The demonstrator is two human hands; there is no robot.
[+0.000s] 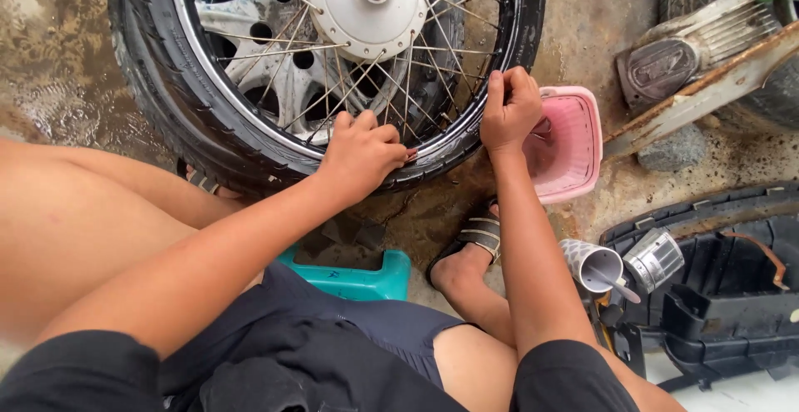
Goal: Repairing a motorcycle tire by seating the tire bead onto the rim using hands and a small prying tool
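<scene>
black rubber fills the view: a spoked motorcycle wheel (333,54) lies on wet concrete, its tyre (158,87) under both hands. the left hand (359,156) is curled, fingers pressing the tyre edge against the rim (250,104). the right hand (509,108) is closed in a fist on the tyre's edge. just right of it sits a pink plastic basket (574,150); a teal stool (358,279) lies below the left hand.

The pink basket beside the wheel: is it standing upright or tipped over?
Upright. The pink basket shows its open mouth to the camera above, resting on the wet ground, close to the right hand. Whether anything is inside, I cannot tell.
</scene>
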